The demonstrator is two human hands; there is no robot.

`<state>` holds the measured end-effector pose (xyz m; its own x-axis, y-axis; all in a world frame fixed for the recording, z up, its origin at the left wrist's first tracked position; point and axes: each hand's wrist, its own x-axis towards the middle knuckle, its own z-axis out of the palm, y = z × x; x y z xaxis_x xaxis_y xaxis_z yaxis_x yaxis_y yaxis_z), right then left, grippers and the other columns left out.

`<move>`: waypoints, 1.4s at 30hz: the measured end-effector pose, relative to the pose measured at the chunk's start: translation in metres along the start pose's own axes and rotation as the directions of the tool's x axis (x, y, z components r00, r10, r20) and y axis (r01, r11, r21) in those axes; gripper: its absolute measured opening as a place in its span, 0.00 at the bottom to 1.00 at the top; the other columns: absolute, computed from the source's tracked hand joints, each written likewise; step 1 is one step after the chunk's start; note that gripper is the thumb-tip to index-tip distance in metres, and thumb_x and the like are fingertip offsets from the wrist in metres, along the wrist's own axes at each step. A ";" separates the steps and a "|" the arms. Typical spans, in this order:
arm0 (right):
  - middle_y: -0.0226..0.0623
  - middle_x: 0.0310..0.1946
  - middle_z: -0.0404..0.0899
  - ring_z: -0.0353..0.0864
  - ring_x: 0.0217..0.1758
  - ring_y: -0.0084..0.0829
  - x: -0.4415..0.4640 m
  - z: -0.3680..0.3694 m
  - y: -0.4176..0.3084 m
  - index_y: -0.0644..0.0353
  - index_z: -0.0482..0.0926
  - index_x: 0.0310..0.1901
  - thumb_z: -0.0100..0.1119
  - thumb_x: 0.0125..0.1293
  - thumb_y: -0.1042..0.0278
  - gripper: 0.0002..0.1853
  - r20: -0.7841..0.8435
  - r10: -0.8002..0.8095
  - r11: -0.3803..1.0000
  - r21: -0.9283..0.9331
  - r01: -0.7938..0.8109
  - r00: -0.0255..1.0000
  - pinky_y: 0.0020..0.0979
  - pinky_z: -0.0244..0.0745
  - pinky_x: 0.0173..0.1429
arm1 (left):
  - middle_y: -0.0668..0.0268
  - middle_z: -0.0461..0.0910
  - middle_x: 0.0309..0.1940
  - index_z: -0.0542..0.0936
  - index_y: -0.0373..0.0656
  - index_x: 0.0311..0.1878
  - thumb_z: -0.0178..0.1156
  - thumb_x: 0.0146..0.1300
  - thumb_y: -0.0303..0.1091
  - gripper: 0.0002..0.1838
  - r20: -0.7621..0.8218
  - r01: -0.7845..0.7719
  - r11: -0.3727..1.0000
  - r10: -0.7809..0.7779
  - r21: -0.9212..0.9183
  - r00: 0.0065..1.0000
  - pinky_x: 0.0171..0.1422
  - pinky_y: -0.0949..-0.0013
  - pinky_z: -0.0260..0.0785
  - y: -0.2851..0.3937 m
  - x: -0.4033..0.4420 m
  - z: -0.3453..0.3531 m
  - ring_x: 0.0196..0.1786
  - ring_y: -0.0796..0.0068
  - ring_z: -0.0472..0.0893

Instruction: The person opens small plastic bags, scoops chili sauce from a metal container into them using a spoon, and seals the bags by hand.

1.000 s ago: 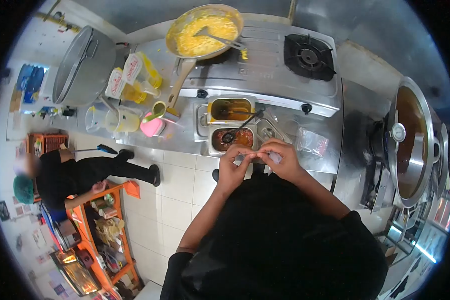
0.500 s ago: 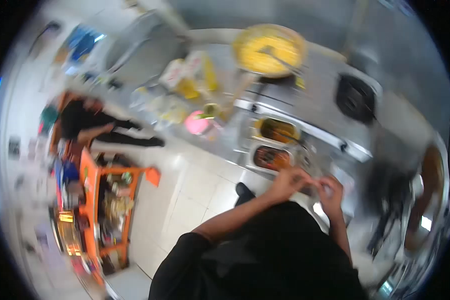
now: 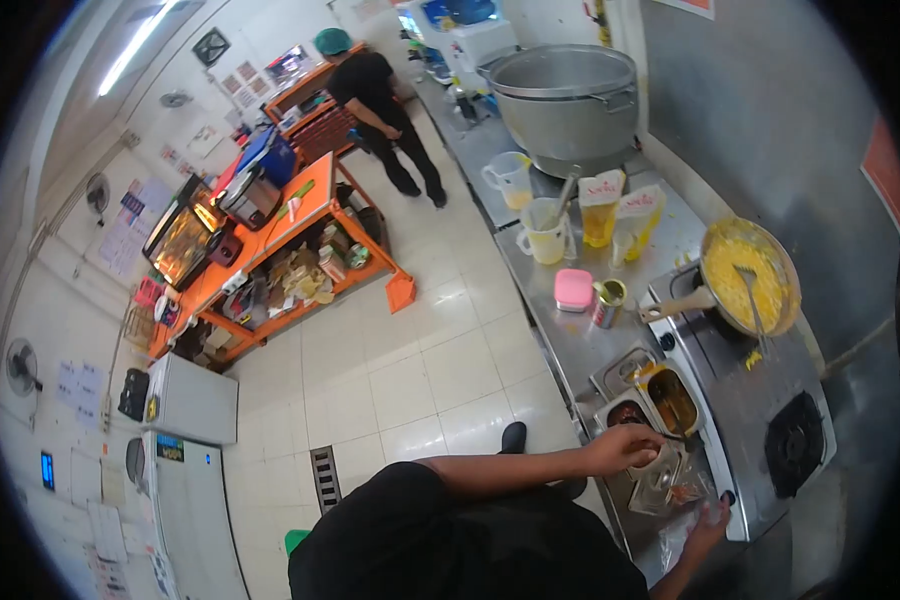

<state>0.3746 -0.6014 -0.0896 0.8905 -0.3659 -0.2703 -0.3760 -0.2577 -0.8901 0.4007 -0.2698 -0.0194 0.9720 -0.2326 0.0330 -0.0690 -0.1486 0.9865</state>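
My left hand [image 3: 622,450] hovers over the steel sauce containers, its fingers curled together; anything in them is too small to make out. Nearer the counter's front edge, my right hand [image 3: 708,530] is beside a clear plastic bag [image 3: 676,540], with its fingers partly hidden. A container of dark red sauce [image 3: 627,413] lies just beyond my left hand. Next to it is a container of orange-brown sauce [image 3: 672,400]. A pan of yellow egg-like food [image 3: 745,275] rests on the stove [image 3: 740,420] with a spatula in it.
A large pot [image 3: 565,115], measuring jugs [image 3: 545,235], oil pouches [image 3: 600,210], a pink box [image 3: 573,290] and an open can [image 3: 608,303] stand along the counter. Across the aisle are an orange shelf table [image 3: 315,205] and a person [image 3: 375,105] in black.
The view has swung left toward the room. My hands were together over the containers and are now apart, the right one by the plastic bag. The other person now stands farther back.
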 end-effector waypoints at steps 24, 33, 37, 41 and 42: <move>0.34 0.59 0.73 0.76 0.44 0.19 -0.295 0.344 -0.162 0.61 0.58 0.74 0.56 0.70 0.65 0.33 0.911 -0.253 0.820 0.381 -0.428 0.325 0.18 0.67 0.25 | 0.64 0.87 0.47 0.88 0.48 0.46 0.67 0.61 0.32 0.10 -0.404 -0.003 0.924 0.169 0.381 0.899 0.55 0.61 0.73 0.010 -0.271 -0.232 0.50 0.61 0.81; 0.38 0.56 0.77 0.81 0.46 0.28 -0.396 0.419 -0.171 0.65 0.64 0.71 0.56 0.71 0.65 0.29 0.966 -0.136 0.870 0.223 -0.439 0.220 0.18 0.63 0.24 | 0.64 0.88 0.40 0.86 0.42 0.45 0.69 0.64 0.38 0.11 -0.643 0.161 0.987 -0.111 0.019 0.757 0.49 0.67 0.77 0.009 -0.385 -0.308 0.43 0.70 0.86; 0.42 0.57 0.78 0.86 0.44 0.40 -0.404 0.431 -0.166 0.67 0.64 0.70 0.55 0.70 0.67 0.29 0.986 -0.094 0.901 0.142 -0.411 0.134 0.20 0.64 0.22 | 0.65 0.87 0.39 0.85 0.38 0.45 0.67 0.68 0.37 0.11 -0.619 0.083 0.978 -0.187 -0.192 0.763 0.51 0.69 0.76 -0.003 -0.408 -0.319 0.44 0.77 0.84; 0.43 0.57 0.77 0.86 0.42 0.45 -0.405 0.441 -0.164 0.63 0.65 0.70 0.52 0.69 0.70 0.28 0.995 -0.058 0.906 0.087 -0.413 0.081 0.21 0.65 0.22 | 0.64 0.86 0.35 0.86 0.42 0.45 0.65 0.67 0.35 0.09 -0.726 0.077 0.978 0.092 0.196 0.682 0.49 0.67 0.77 -0.015 -0.416 -0.328 0.41 0.70 0.85; 0.43 0.57 0.77 0.86 0.42 0.45 -0.405 0.442 -0.165 0.63 0.65 0.70 0.52 0.69 0.70 0.28 0.994 -0.057 0.905 0.092 -0.416 0.095 0.21 0.65 0.22 | 0.64 0.85 0.33 0.86 0.44 0.46 0.65 0.66 0.34 0.08 -0.689 0.122 0.829 0.361 0.546 0.628 0.47 0.66 0.77 -0.013 -0.417 -0.329 0.39 0.66 0.85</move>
<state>0.1892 -0.0155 0.0045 0.3609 0.8685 -0.3399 -0.6868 0.0010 -0.7268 0.0705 0.1447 0.0066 0.7405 0.4626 0.4875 -0.0609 -0.6761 0.7342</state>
